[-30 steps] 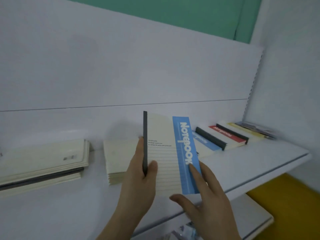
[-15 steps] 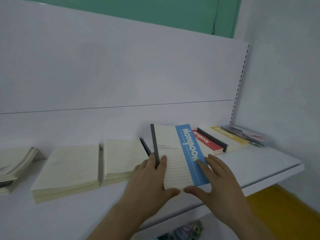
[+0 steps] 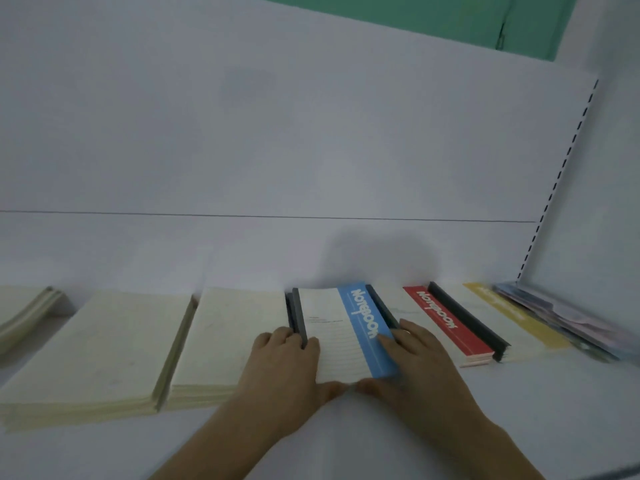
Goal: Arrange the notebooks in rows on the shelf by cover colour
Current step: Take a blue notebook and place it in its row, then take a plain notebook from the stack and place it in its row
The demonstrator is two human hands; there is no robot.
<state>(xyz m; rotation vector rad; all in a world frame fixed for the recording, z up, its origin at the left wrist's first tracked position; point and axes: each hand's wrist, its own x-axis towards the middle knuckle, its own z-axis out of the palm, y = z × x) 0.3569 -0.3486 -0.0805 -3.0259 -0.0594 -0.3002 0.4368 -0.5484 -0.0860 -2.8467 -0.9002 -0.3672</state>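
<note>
Firmly held at both long edges: blue-banded notebook [image 3: 341, 336], flat on the white shelf [image 3: 519, 403], cover up, dark spine on its left edge. Left hand [image 3: 284, 367] wrapped over that spine, fingers curled across the edge and thumb laid along the near edge. Right hand [image 3: 412, 362] pressed against the blue band, fingers extended over the right edge, thumb bent along the near edge and nearly meeting the left thumb. Both hands therefore closed on the blue-banded notebook rather than lying loose.

Just left of the blue-banded notebook, touching or nearly so: a cream stack [image 3: 228, 341], plain covers up. Further left again: a second cream stack [image 3: 100, 351], tight beside the first. Far left of the blue-banded notebook, at the frame edge: a fanned cream pile [image 3: 24, 313], partly cut off.

Just right of the blue-banded notebook: a red-banded notebook stack [image 3: 446, 323], partly overlapped by a dark spine. Beyond that to the right: a yellow-banded notebook [image 3: 512, 317]. Furthest right, against the side wall: a blurred pile of pale covers [image 3: 568, 320], colours hard to tell.

Behind the blue-banded notebook: white back panel [image 3: 277, 133], with a green wall [image 3: 450, 19] above.
</note>
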